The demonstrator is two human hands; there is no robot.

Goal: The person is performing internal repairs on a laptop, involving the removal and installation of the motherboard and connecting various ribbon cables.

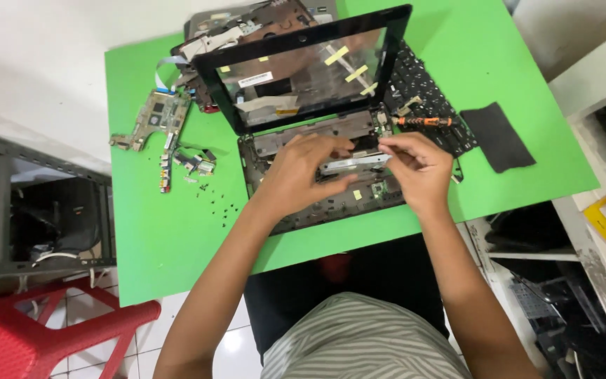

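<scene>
Striped shirt [366, 340] fills the near edge. Both hands meet over an opened laptop base [317, 203] on the green worktop [149, 231]: left hand [299, 168] steadies, right hand [415, 165] pinches a silver metal bracket [355, 163] by its end. Fingers hide the bracket's mounting. Loose screws [219, 203] sit left; a circuit board [156, 116] lies far left.

The surface [513, 56] is bright green. A screwdriver [423, 121] shows orange and black. The stool [29, 337] is red, the shirt [366, 340] grey-and-white striped.
</scene>
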